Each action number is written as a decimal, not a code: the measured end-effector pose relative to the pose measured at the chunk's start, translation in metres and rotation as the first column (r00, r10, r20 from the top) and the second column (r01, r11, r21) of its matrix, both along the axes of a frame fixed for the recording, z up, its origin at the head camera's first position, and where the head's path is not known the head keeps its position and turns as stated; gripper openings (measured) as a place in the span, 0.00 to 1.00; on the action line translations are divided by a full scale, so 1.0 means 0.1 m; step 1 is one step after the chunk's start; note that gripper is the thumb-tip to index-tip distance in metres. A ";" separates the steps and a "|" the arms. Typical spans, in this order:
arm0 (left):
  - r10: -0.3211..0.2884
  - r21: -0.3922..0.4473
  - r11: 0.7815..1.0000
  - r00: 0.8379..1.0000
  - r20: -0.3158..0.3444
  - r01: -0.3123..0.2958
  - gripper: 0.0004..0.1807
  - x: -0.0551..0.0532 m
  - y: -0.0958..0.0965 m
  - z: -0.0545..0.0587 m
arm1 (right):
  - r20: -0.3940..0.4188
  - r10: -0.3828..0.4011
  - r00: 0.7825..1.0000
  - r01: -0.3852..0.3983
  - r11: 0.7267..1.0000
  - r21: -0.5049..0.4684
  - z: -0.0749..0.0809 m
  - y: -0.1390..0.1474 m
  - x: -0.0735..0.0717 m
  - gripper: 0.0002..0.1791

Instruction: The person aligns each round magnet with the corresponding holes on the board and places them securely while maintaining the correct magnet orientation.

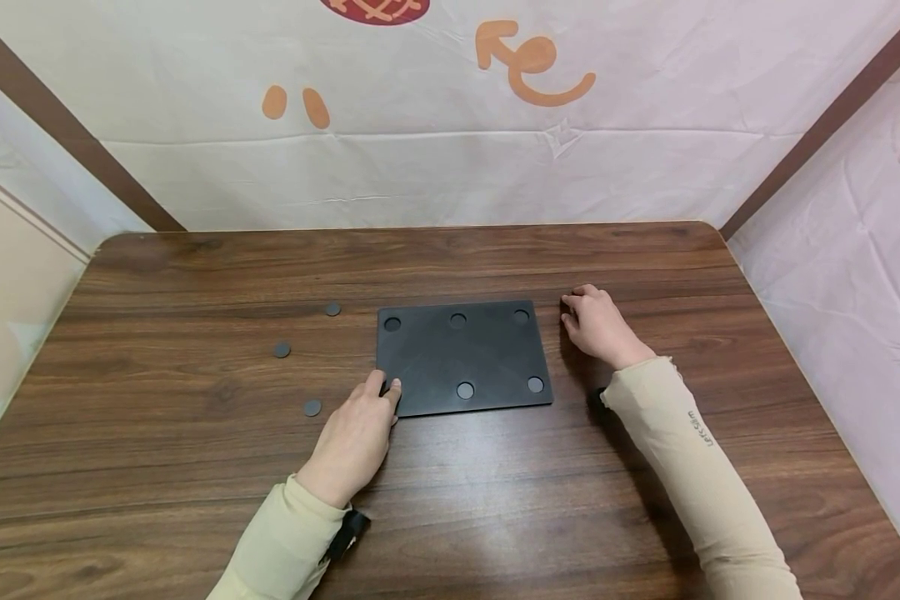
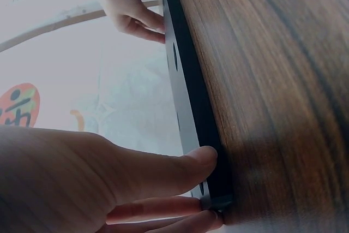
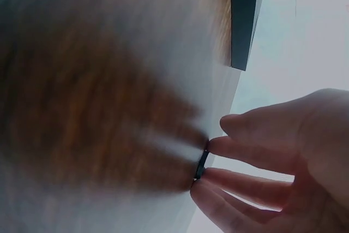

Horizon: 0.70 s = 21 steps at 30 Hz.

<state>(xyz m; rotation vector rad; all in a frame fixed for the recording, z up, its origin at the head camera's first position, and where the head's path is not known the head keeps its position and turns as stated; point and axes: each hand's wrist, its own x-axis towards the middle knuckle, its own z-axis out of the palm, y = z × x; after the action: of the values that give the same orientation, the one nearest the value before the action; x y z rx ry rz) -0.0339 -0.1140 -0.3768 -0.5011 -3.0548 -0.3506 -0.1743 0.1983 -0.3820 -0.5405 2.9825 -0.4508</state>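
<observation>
A flat black board (image 1: 461, 354) with round recesses lies on the table. My left hand (image 1: 352, 437) grips its near left corner, the thumb (image 2: 203, 156) against the near edge and other fingers by the left side; that corner's recess is mostly covered. To the right of the board is my right hand (image 1: 598, 327). Its fingertips touch a small dark disc (image 3: 202, 163) on the table, while the thumb (image 3: 232, 125) stays apart from it. Light grey round faces show in the near middle recess (image 1: 465, 390) and near right recess (image 1: 536, 384).
Three loose grey discs lie left of the board: a far one (image 1: 333, 309), a middle one (image 1: 282, 350) and a near one (image 1: 312, 407). The brown wooden table (image 1: 195, 500) ends at a pale printed cloth wall (image 1: 435, 179). A black wrist strap (image 1: 347, 533) circles the left sleeve.
</observation>
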 end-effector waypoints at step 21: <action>-0.011 0.005 1.000 0.999 -0.033 0.011 0.21 0.01 -0.01 -0.01 | -0.021 -0.085 0.996 0.083 0.991 -0.109 0.02 -0.01 0.01 0.14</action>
<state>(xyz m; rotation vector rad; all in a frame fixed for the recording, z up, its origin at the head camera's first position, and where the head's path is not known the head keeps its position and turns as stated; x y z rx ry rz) -0.0330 -0.1148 -0.3775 -0.5185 -3.0193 -0.3472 -0.1735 0.1972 -0.3805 -0.4332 3.0277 -0.6199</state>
